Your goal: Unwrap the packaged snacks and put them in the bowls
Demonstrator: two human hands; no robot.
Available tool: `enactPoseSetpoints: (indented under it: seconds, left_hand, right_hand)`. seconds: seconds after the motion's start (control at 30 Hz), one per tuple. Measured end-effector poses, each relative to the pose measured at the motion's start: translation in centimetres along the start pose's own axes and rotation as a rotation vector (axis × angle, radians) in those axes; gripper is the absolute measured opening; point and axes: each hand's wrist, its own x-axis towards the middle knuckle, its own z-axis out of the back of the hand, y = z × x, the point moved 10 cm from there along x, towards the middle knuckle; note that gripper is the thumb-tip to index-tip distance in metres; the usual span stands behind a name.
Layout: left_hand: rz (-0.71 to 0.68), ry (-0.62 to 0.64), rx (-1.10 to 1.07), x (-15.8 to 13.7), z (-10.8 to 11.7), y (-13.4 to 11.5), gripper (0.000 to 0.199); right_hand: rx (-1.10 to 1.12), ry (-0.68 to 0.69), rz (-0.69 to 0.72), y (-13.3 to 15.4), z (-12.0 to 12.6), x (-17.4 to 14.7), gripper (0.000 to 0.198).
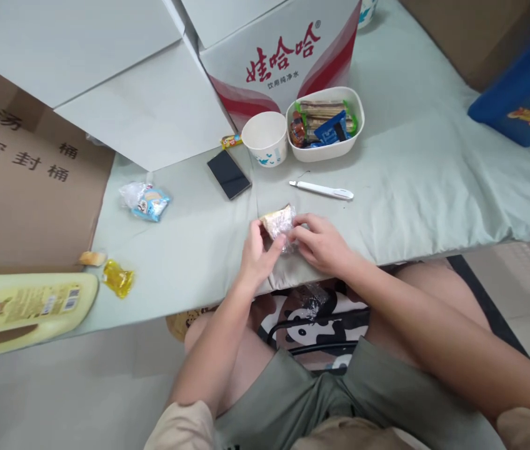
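Note:
A small pale piece, like bread or cake (pixel 275 219), sits partly inside a crinkled clear plastic wrapper (pixel 288 236). My left hand (pixel 259 255) is closed around it, thumb on the wrapper's front. My right hand (pixel 319 242) has its fingers curled and pinching the wrapper's right side. Both hands are just above the table's front edge. Beyond them lies a white pen-like cutter (pixel 322 190), its tip pointing left. A dark phone (pixel 229 174) rests to the far left of the hands.
A paper cup (pixel 266 140) and a white tub (pixel 325 152) with packaged snacks stand before a white-and-red carton (pixel 288 56). Leftward lie a blue snack packet (pixel 151 204), a yellow wrapped item (pixel 118 279), a bread-like piece (pixel 92 258) and a large yellow bottle (pixel 30 312). A blue container (pixel 522 94) is at right.

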Motion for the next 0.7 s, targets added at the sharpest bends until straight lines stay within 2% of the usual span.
enactPoseSetpoints:
  seconds: [0.07, 0.13, 0.2, 0.3, 0.37, 0.43, 0.53, 0.6, 0.7]
  left_hand:
    - [0.014, -0.026, -0.179, -0.2, 0.4, 0.5, 0.058]
    - [0.026, -0.082, -0.278, -0.2, 1.3, 1.2, 0.065]
    - [0.042, -0.135, -0.341, -0.2, 2.2, 1.6, 0.073]
    - [0.085, -0.161, -0.425, -0.3, 3.0, 2.0, 0.077]
    - [0.119, -0.178, -0.481, -0.4, 3.4, 2.3, 0.068]
    - [0.146, -0.210, -0.522, -0.4, 3.9, 2.5, 0.057]
    - [0.151, -0.241, -0.537, -0.4, 4.4, 2.9, 0.051]
    - [0.114, -0.252, -0.509, -0.3, 4.7, 2.7, 0.057]
    - [0.020, -0.280, -0.403, -0.4, 5.1, 1.9, 0.067]
  right_hand:
    - [-0.009, 0.044, 0.049, 0.9, -0.5, 0.0, 0.028]
    - [-0.010, 0.038, 0.053, 0.9, 0.1, 0.2, 0.026]
    - [-0.062, -0.049, -0.048, -0.8, 1.8, 0.5, 0.024]
    - [-0.248, -0.187, -0.303, -5.1, 5.0, 0.3, 0.033]
    - [-0.352, -0.167, -0.397, -7.3, 5.8, 0.1, 0.042]
    - [-0.397, -0.103, -0.413, -8.4, 5.8, 0.0, 0.040]
    - [-0.433, -0.058, -0.418, -8.7, 6.0, -0.5, 0.031]
    - [-0.418, -0.069, -0.435, -8.5, 6.3, -0.9, 0.032]
    - [-0.194, -0.116, -0.437, -7.5, 6.3, -1.5, 0.036]
